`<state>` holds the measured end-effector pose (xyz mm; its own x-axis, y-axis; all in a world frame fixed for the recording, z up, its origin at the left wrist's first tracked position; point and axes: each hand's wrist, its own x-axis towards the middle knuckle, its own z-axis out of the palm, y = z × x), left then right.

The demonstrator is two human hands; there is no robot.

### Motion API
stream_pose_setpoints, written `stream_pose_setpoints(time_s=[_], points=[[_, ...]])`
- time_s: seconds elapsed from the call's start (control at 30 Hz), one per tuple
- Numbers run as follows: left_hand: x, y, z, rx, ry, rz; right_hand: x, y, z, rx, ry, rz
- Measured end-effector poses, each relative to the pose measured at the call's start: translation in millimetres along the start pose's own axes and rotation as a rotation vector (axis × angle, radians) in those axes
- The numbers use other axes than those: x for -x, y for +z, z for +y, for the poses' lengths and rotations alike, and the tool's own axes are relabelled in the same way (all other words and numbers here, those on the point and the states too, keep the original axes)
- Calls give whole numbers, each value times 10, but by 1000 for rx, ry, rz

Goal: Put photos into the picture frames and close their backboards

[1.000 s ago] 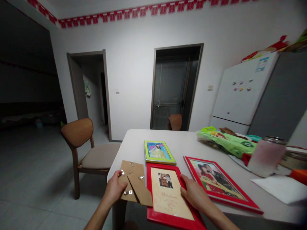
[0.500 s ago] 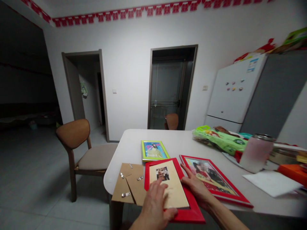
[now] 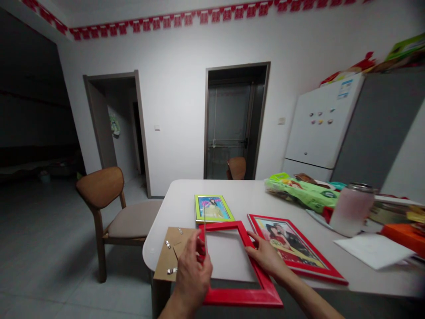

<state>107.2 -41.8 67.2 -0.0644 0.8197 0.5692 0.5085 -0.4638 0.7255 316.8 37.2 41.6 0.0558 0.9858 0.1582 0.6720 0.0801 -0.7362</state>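
Observation:
The red picture frame [image 3: 244, 297] lies at the table's near edge, its opening bare and the white tabletop showing through. My right hand [image 3: 265, 257] grips its right side, thumb and fingers closed on the border. Over the frame's left side, my left hand [image 3: 194, 266] holds a thin sheet [image 3: 205, 221] upright, seen edge-on, so its face is hidden. Left of that hand lies a brown backing board [image 3: 171, 252] with several metal clips, partly covered by the hand. A second red frame with a picture [image 3: 295, 248] rests to the right, and a yellow-green framed picture [image 3: 213, 209] stands farther back.
On the table's right are a green plastic package [image 3: 302, 195], a pinkish jar with a metal lid [image 3: 352, 210], white paper [image 3: 373, 251] and an orange box [image 3: 403, 239]. A wooden chair [image 3: 99, 186] stands left of the white table [image 3: 179, 199]; a fridge [image 3: 322, 128] is at the back right.
The cream sheet with the small photo no longer lies in the red frame. My left hand has risen leftward with a thin sheet held on edge. My right hand stays on the frame.

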Motion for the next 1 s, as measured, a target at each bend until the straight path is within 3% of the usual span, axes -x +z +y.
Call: stream_pose_setpoints(time_s=[0.07, 0.17, 0.3, 0.4, 0.87, 1.0], points=[[25, -145, -82, 74, -152, 39, -9, 14, 57, 162, -21, 15], [107, -273, -286, 187, -272, 31, -8, 73, 156, 324, -49, 26], [215, -297, -613, 207, -396, 3, 6, 154, 259, 416, -122, 24], [246, -306, -736, 142, -433, -78, 26, 178, 274, 481, -149, -5], [232, -427, -624, -374, -256, -202, 75, 199, 233, 516, -220, 13], [245, -403, -592, -527, -142, -185, 122, 254, 86, 343, -243, 55]])
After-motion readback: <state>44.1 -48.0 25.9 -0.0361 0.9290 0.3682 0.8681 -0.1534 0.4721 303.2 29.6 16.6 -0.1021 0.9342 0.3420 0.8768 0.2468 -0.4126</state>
